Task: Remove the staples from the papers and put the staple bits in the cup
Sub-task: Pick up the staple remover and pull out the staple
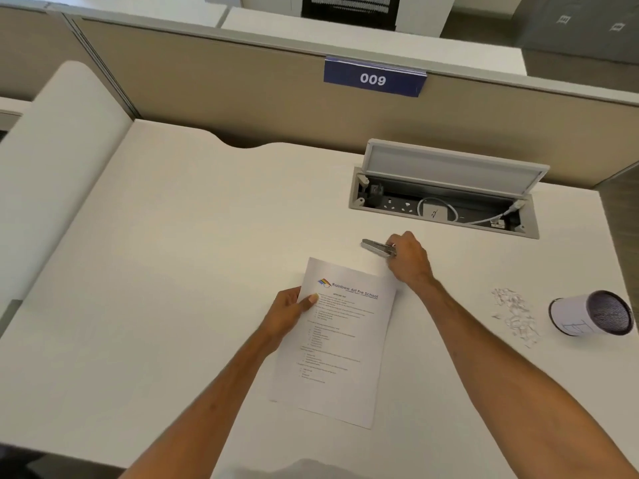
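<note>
A printed set of papers (340, 344) with a rainbow logo lies on the white desk (155, 271) in front of me. My left hand (288, 314) grips its upper left edge, thumb on top. Just beyond the sheet's top right corner, my right hand (408, 259) is closed on a metal staple remover (375, 246) that rests on the desk, its tip pointing left. At the right a white cup (584, 314) with a dark inside lies on its side, mouth facing right. A scatter of staple bits (515, 314) lies on the desk just left of the cup.
An open cable box (446, 202) with sockets and a white cable is set into the desk behind my right hand, its lid raised. A beige partition (242, 88) with a blue "009" sign (373, 77) closes off the back. The desk's right edge runs just past the cup.
</note>
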Motion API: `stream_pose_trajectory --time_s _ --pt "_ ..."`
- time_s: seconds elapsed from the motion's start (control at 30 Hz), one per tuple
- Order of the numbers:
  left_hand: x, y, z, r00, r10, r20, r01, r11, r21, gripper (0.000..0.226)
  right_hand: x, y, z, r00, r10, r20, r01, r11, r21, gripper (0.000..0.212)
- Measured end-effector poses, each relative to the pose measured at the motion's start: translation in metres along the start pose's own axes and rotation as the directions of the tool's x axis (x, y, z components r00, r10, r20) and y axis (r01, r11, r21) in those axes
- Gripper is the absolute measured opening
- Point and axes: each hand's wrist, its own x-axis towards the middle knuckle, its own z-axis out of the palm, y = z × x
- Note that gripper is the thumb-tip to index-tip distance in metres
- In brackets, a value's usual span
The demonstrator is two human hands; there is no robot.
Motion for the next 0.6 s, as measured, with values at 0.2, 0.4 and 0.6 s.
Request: stream_pose_trajectory --time_s 0.2,0.4,0.6 --pt "-0.018 0.005 0.003 1.000 0.029 -0.001 -0.029 1.000 -0.003 0.031 -0.019 -0.008 -0.035 0.877 0.246 0.412 -0.474 0.314 0.823 0.034" --pt "-0.044 0.013 0.011 0.996 0.089 0.014 -0.089 0.996 0.026 0.031 -0.084 -0.030 -0.073 0.936 -0.087 0.341 -0.347 -0.063 0.936 0.022" --pt "-0.072 0.022 0.021 0.986 0.165 0.031 -0.167 0.984 0.068 0.028 -0.137 -0.053 -0.096 0.936 -0.247 0.251 -0.237 0.086 0.968 0.040"
